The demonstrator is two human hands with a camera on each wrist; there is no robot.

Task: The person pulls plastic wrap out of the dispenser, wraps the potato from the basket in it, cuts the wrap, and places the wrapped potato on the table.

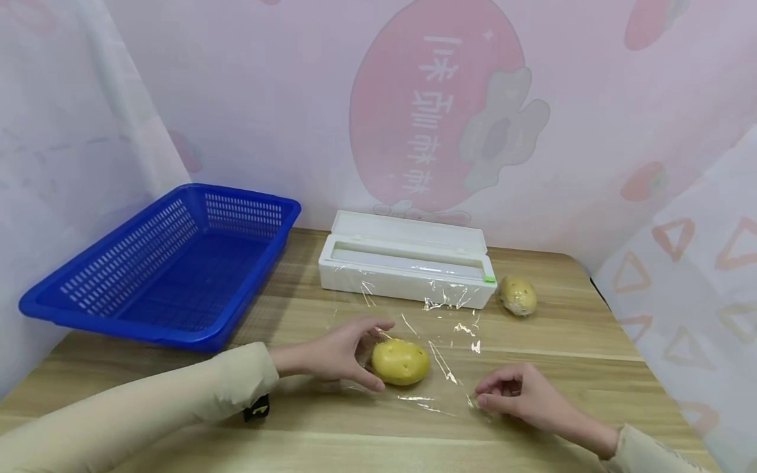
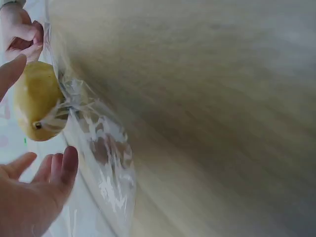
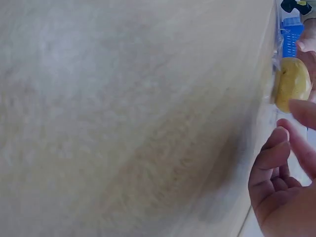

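Note:
A yellow potato (image 1: 400, 362) lies on a sheet of clear cling film (image 1: 440, 387) spread over the table. My left hand (image 1: 345, 353) is beside the potato, thumb and fingers spread around its left end; the left wrist view shows a gap between fingers and potato (image 2: 39, 101). To the right, my right hand (image 1: 529, 399) pinches the film's near right corner between thumb and index finger, other fingers curled. The film stretches back to a white cling film dispenser (image 1: 408, 282) whose lid stands raised. In the right wrist view, the potato (image 3: 292, 85) sits beyond the right fingertips.
A blue plastic basket (image 1: 236, 315) stands at the left. Beside the dispenser's right end sits another potato (image 1: 518, 295), its surface shiny as if wrapped in film. A green slider (image 1: 489, 278) is on the dispenser's right edge. Printed cloth walls surround the wooden table (image 1: 331, 440).

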